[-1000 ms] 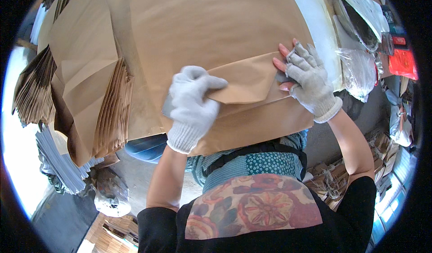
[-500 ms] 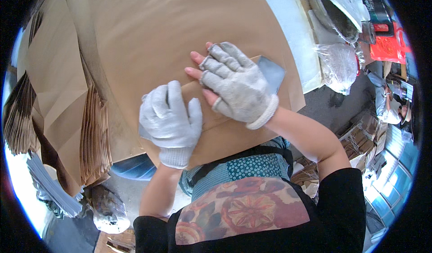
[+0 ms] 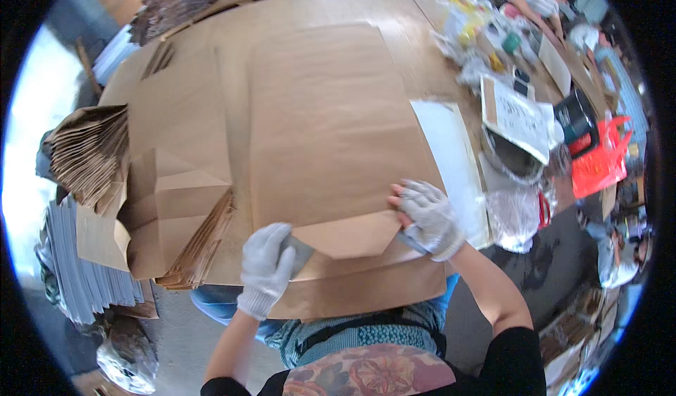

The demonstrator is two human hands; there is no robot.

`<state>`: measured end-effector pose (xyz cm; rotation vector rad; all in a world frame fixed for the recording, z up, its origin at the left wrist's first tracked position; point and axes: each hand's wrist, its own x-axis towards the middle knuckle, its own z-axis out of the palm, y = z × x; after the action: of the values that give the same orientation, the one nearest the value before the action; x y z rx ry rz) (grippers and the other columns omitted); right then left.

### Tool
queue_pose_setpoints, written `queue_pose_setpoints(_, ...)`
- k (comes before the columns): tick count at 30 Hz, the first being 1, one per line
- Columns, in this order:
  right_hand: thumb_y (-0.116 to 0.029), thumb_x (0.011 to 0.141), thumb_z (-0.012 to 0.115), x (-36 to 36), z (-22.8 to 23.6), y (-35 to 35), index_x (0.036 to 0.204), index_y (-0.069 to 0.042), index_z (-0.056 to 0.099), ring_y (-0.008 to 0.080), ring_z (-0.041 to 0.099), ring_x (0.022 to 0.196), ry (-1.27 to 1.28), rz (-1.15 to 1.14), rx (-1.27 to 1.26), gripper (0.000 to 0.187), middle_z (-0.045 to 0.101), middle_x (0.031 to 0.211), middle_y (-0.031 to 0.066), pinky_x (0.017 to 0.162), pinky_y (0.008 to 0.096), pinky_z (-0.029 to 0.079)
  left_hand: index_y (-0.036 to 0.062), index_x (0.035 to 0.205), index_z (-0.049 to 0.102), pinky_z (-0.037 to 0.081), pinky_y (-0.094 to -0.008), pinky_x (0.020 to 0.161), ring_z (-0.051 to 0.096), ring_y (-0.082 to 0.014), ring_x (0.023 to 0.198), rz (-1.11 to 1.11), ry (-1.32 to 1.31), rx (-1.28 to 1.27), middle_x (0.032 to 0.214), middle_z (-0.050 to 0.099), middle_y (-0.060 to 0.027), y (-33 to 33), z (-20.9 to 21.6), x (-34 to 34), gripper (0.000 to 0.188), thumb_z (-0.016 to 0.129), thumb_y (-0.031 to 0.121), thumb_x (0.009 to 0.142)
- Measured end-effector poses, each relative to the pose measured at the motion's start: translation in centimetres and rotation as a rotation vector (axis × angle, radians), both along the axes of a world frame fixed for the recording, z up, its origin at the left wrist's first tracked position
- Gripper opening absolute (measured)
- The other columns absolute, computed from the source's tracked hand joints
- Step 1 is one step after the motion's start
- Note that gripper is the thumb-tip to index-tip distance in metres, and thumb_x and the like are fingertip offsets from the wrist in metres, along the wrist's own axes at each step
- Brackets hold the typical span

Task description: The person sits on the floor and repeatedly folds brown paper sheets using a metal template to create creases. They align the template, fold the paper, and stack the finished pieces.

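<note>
A large brown kraft paper bag (image 3: 331,128) lies flat on the table before me, its near end folded into a flap with slanted corners (image 3: 355,235). Grey flat plate ends show at the flap's left (image 3: 301,255) and partly under my right hand. My left hand (image 3: 264,265), in a whitish knit glove, rests beside the left grey end, fingers extended and thumb apart. My right hand (image 3: 431,218), in a fingerless-tipped glove, lies over the flap's right corner, bare fingertips on the paper and slightly bent. What its palm touches is hidden.
Stacks of folded brown paper bags (image 3: 190,220) lie at the left, with grey sheets (image 3: 88,262) beyond them. A white sheet (image 3: 451,163) lies right of the bag. Farther right are a clutter of plastic bags (image 3: 486,36), a dark mug (image 3: 579,121) and a red bag (image 3: 602,160).
My view has tilted up, showing more of the table. My right hand has moved from the middle of the fold to its right corner; the hands are farther apart.
</note>
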<state>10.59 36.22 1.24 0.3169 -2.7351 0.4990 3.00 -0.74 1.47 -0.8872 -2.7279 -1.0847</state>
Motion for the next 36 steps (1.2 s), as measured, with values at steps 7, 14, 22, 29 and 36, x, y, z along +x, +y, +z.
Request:
queue_pose_setpoints(7, -0.024, 0.076, 0.091, 4.6, 5.2, -1.0, 0.125, -0.005, 0.074, 0.0380, 0.066, 0.123, -0.240, -0.068, 0.001, 0.055, 0.074, 0.120, 0.0179, 0.108, 0.0500, 0.053, -0.0011, 0.147, 0.054, 0.053, -0.0428, 0.109, 0.063, -0.0296, 0.126, 0.313, -1.191, 1.199, 0.144, 0.062, -0.0126, -5.0, -1.0, 6.1, 0.052, 0.051, 0.039, 0.113)
queue_pose_setpoints(14, -0.014, 0.086, 0.087, 2.4, -1.3, 4.9, 0.119, -0.003, 0.071, 0.0167, 0.065, 0.094, -0.465, -0.365, -0.670, 0.038, 0.070, 0.100, 0.0029, 0.085, 0.0326, 0.054, 0.0072, 0.095, 0.069, 0.057, -0.0420, 0.073, 0.068, -0.0270, 0.076, 0.563, -0.979, 0.565, 0.081, 0.070, -0.0090, -0.8, 5.8, -0.9, 0.043, 0.064, 0.047, 0.108)
queue_pose_setpoints(22, -0.013, 0.112, 0.062, -2.8, 2.0, 11.3, 0.125, 0.001, 0.071, 0.0056, 0.055, 0.092, -0.001, -0.482, -0.964, 0.022, 0.065, 0.104, -0.0038, 0.081, 0.0216, 0.045, -0.0008, 0.102, 0.077, 0.054, -0.0353, 0.077, 0.064, -0.0155, 0.078, 0.668, 0.301, 0.508, 0.084, 0.073, -0.0083, -12.5, 15.2, -10.5, 0.026, 0.070, 0.024, 0.107)
queue_pose_setpoints(29, -0.007, 0.098, 0.073, 0.3, 4.6, 4.1, 0.144, -0.004, 0.063, 0.0304, 0.068, 0.118, -0.100, -0.445, -0.322, 0.048, 0.068, 0.131, 0.0159, 0.104, 0.0375, 0.055, -0.0062, 0.095, 0.076, 0.052, -0.0420, 0.076, 0.065, -0.0255, 0.074, 1.074, 0.095, 0.188, 0.082, 0.074, -0.0190, -31.2, 9.4, -18.2, 0.051, 0.067, 0.044, 0.101)
queue_pose_setpoints(36, -0.020, 0.072, 0.094, 8.3, 7.8, -1.9, 0.143, -0.011, 0.065, 0.0384, 0.061, 0.134, -0.507, -0.053, 0.180, 0.077, 0.065, 0.143, 0.0149, 0.111, 0.0476, 0.051, -0.0038, 0.116, 0.072, 0.053, -0.0441, 0.097, 0.067, -0.0315, 0.110, 1.145, 0.209, 0.059, 0.116, 0.070, -0.0231, -37.4, 1.1, -15.5, 0.037, 0.072, 0.029, 0.101)
